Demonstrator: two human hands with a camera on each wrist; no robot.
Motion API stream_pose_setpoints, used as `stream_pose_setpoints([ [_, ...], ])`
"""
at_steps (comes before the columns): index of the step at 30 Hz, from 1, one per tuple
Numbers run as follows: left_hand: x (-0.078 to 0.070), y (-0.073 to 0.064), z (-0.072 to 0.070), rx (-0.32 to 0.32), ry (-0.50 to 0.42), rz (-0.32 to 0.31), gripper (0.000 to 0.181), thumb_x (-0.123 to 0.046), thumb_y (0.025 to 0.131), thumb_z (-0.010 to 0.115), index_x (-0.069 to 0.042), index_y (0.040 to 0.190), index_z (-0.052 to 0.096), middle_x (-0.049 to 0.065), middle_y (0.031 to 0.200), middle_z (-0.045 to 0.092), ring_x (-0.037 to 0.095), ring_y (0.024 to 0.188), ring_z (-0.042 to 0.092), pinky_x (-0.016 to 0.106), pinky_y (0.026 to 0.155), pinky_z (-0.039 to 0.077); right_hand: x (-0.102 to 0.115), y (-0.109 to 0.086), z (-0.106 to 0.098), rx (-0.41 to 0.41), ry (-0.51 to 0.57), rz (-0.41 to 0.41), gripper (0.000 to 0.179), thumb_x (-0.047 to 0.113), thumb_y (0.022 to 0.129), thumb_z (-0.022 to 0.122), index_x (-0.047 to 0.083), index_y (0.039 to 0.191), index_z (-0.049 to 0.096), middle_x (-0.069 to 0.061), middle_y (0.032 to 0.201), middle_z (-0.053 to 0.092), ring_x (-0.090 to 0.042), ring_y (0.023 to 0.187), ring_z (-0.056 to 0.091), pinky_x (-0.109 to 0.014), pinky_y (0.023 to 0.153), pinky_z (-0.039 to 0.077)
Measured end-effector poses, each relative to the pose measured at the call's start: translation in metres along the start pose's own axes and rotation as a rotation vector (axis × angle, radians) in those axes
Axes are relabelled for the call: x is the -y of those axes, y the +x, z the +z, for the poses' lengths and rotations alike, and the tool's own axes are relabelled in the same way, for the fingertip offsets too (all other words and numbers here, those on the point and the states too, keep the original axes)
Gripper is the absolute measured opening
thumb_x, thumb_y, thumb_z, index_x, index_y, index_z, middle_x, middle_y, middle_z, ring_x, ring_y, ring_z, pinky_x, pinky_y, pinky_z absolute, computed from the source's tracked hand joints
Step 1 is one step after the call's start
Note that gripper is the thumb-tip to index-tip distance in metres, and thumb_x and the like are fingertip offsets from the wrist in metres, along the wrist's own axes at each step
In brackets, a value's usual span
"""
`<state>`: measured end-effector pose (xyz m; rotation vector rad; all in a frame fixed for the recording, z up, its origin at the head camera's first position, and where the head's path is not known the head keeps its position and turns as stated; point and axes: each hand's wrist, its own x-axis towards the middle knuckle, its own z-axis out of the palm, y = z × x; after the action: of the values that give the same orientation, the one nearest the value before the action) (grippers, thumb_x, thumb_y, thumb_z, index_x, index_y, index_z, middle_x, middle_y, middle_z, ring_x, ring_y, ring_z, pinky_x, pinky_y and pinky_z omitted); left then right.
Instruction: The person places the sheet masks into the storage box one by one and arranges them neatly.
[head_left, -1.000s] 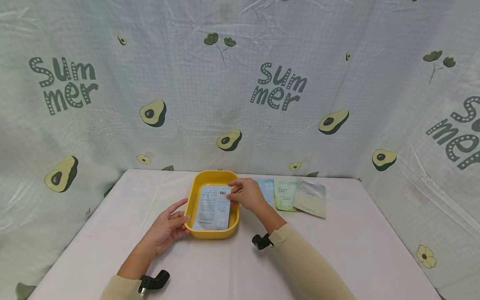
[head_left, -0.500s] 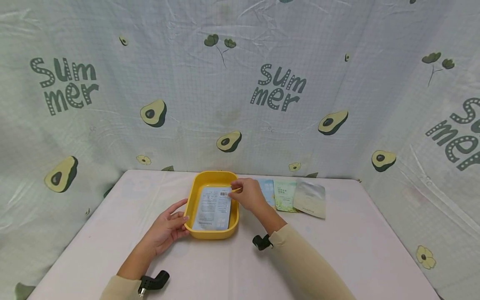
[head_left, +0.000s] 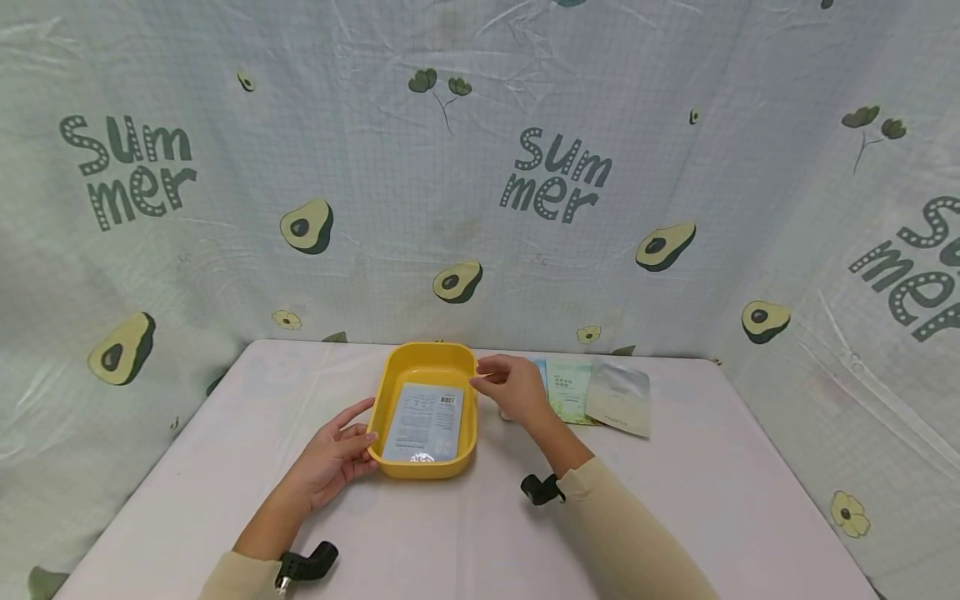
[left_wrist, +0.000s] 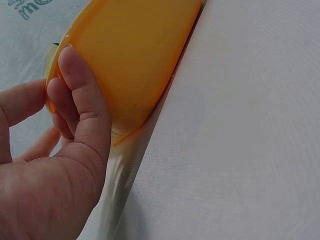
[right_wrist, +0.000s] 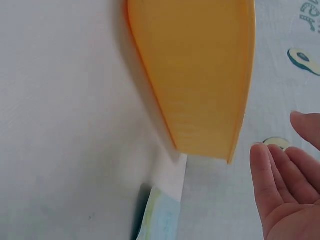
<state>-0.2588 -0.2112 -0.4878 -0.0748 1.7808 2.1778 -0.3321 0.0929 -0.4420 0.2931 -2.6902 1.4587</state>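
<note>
A yellow plastic tray [head_left: 431, 357] stands on the table, with a pale blue flat packet [head_left: 422, 423] bearing a barcode lying inside it. My left hand [head_left: 333, 462] grips the tray's left rim; the left wrist view shows the thumb and fingers [left_wrist: 82, 95] on either side of that edge. Just off the right rim is my right hand [head_left: 517, 390], its fingers loosely bent and holding nothing. In the right wrist view this hand [right_wrist: 290, 185] is apart from the tray's yellow side wall [right_wrist: 195, 75].
Right of the tray lie a green packet [head_left: 572, 393] and a silvery beige packet [head_left: 619, 400], overlapping. A blue packet [head_left: 541, 367] is partly covered by the right hand. A patterned cloth [head_left: 480, 208] hangs behind the pale table [head_left: 465, 542].
My right hand has let go of the pale blue packet and moved right, past the tray's rim. The packet has settled lower in the tray. My left hand stays put.
</note>
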Motion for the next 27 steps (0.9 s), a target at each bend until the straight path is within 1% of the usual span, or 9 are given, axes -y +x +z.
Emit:
stream_pose_setpoints([
  [6, 0.000, 0.000, 0.001, 0.002, 0.007, 0.005, 0.071, -0.007, 0.103, 0.058, -0.019, 0.164, 0.022, 0.003, 0.108, 0.057, 0.011, 0.076, 0.060, 0.027, 0.078, 0.061, -0.011, -0.006, -0.011, -0.021, 0.028, 0.025, 0.040, 0.030, 0.089, 0.081, 0.016, 0.125, 0.072, -0.004, 0.118, 0.075, -0.018, 0.102, 0.072, -0.034, 0.090, 0.061],
  [10, 0.000, 0.000, 0.001, 0.002, 0.011, 0.005, 0.071, -0.008, 0.103, 0.058, -0.019, 0.164, 0.022, 0.003, 0.108, 0.057, 0.011, 0.076, 0.059, 0.027, 0.078, 0.061, -0.017, -0.010, -0.019, -0.025, 0.065, 0.026, 0.042, 0.031, 0.088, 0.081, 0.015, 0.126, 0.072, -0.006, 0.119, 0.075, -0.019, 0.103, 0.072, -0.035, 0.090, 0.061],
  [15, -0.001, -0.001, 0.001, 0.002, 0.016, 0.003, 0.072, -0.009, 0.103, 0.058, -0.020, 0.164, 0.021, 0.003, 0.109, 0.057, 0.012, 0.077, 0.060, 0.027, 0.079, 0.061, -0.028, -0.013, -0.027, -0.035, 0.084, 0.010, 0.042, 0.030, 0.087, 0.082, 0.013, 0.125, 0.072, -0.008, 0.118, 0.075, -0.020, 0.102, 0.073, -0.035, 0.089, 0.062],
  [19, -0.001, -0.001, 0.002, 0.001, 0.013, -0.001, 0.071, -0.010, 0.103, 0.058, -0.020, 0.164, 0.022, 0.003, 0.110, 0.057, 0.012, 0.078, 0.060, 0.027, 0.079, 0.061, -0.036, -0.017, -0.033, -0.056, 0.092, -0.012, 0.038, 0.027, 0.087, 0.083, 0.013, 0.122, 0.074, -0.008, 0.115, 0.076, -0.021, 0.102, 0.074, -0.036, 0.088, 0.062],
  [27, 0.000, -0.001, 0.001, 0.003, -0.001, -0.006, 0.072, -0.010, 0.104, 0.058, -0.021, 0.164, 0.022, 0.002, 0.109, 0.057, 0.012, 0.077, 0.061, 0.027, 0.080, 0.062, -0.048, -0.024, -0.042, -0.081, 0.127, 0.002, 0.037, 0.030, 0.088, 0.082, 0.016, 0.121, 0.074, -0.004, 0.115, 0.076, -0.021, 0.104, 0.072, -0.035, 0.090, 0.061],
])
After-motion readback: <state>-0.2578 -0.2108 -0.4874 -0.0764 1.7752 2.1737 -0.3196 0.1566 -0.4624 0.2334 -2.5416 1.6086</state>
